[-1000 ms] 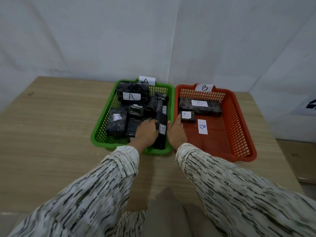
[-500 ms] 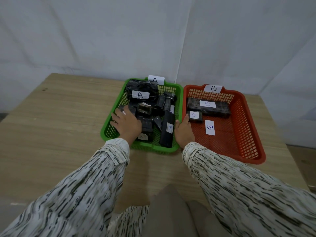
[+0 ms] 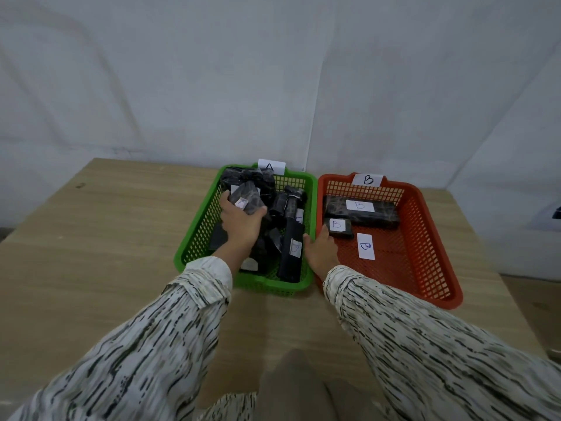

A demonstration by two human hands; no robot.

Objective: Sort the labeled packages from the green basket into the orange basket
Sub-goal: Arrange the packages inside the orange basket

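The green basket (image 3: 197, 235), tagged A at its back rim, holds several black wrapped packages with white labels. My left hand (image 3: 239, 223) is inside it, shut on a black package (image 3: 247, 197) lifted above the pile; its label is blurred. A long black package labeled B (image 3: 291, 253) lies along the basket's right side. My right hand (image 3: 318, 250) rests on the near left rim of the orange basket (image 3: 425, 238), fingers apart, holding nothing. In the orange basket lie a long B package (image 3: 361, 211), a small B package (image 3: 338, 227) and a loose B label (image 3: 365, 246).
Both baskets sit side by side on a light wooden table (image 3: 106, 238), against a white fabric backdrop (image 3: 273, 86). My patterned sleeves fill the lower view. The table's right edge lies just beyond the orange basket.
My left hand moved from the basket's middle to its left side, then farther back, closing on a black package and raising it. My right hand stayed at the orange basket's rim.
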